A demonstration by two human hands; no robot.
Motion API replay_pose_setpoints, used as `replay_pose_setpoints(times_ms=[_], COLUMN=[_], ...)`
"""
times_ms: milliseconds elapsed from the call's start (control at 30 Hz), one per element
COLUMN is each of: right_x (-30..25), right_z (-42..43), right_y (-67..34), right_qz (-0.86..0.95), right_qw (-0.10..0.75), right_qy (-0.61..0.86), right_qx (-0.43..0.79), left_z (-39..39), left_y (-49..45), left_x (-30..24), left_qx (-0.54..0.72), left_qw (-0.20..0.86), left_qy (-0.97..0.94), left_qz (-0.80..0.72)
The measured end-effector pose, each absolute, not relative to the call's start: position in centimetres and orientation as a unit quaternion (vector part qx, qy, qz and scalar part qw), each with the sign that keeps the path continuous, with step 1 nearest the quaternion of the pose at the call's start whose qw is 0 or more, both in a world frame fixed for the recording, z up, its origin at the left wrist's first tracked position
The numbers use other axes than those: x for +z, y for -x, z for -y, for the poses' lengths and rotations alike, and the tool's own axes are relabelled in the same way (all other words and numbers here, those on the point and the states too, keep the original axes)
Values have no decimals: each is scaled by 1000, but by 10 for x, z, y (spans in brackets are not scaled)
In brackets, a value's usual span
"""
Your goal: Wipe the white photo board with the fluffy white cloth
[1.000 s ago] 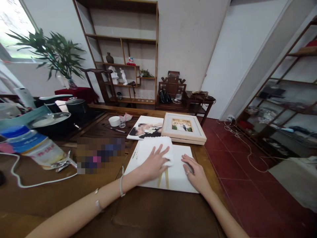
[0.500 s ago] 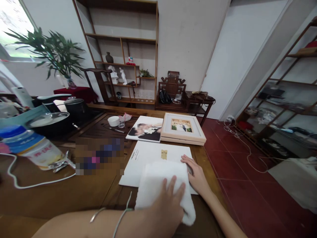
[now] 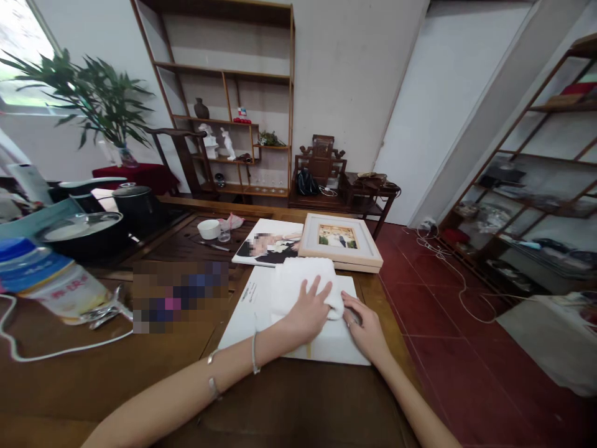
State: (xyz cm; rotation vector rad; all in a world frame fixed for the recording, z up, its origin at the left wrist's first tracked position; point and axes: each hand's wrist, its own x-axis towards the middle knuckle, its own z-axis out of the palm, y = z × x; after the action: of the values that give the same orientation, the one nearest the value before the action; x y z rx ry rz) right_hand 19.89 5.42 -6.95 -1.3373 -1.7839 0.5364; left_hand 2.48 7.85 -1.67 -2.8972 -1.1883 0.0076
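Here we are at the brown wooden table [image 3: 298, 404], and our left hand [image 3: 311, 313] is right in the thick of it, palm down on a folded white towel [image 3: 303, 277] with the fingers spread wide across the cloth; no clenching that we can see, the hand simply lies flat on top. Beneath it sits the white panel [image 3: 247, 314], flat on the table straight in front of us, the towel covering its upper middle, small dark print near its left edge and a tan strip [image 3: 308, 350] showing below our wrist. Over on the right side, our right hand [image 3: 368, 326] rests at the panel's right edge, loosely opened, fingertips and thumb on the upper face, not wrapped round anything; whether any finger tucks under the rim, we can't tell. Just beyond the panel, a white board with a printed photo [image 3: 284, 246] lies flat, and touching its right side comes the pale wooden picture frame [image 3: 370, 258], face up. Out to our left, a white bowl [image 3: 209, 229] stands beside a small clear cup [image 3: 224, 236], and nearer us a blue-capped pouch [image 3: 65, 283] leans by a white cable [image 3: 69, 350].
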Motion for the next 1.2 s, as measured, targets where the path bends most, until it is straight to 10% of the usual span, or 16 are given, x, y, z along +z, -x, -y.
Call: replay_pose_setpoints(times_ms=[900, 1200], right_x=[-68, -71], right_z=[-59, -53], right_y=[-210, -201], right_qz=[446, 654], right_qw=[614, 455], right_qy=[564, 547], right_qx=[324, 257], left_z=[-38, 36], left_y=[-62, -18], left_x=[-24, -22], left_qx=[-75, 0], left_qw=[55, 9], left_qy=[961, 971], left_qz=[260, 240])
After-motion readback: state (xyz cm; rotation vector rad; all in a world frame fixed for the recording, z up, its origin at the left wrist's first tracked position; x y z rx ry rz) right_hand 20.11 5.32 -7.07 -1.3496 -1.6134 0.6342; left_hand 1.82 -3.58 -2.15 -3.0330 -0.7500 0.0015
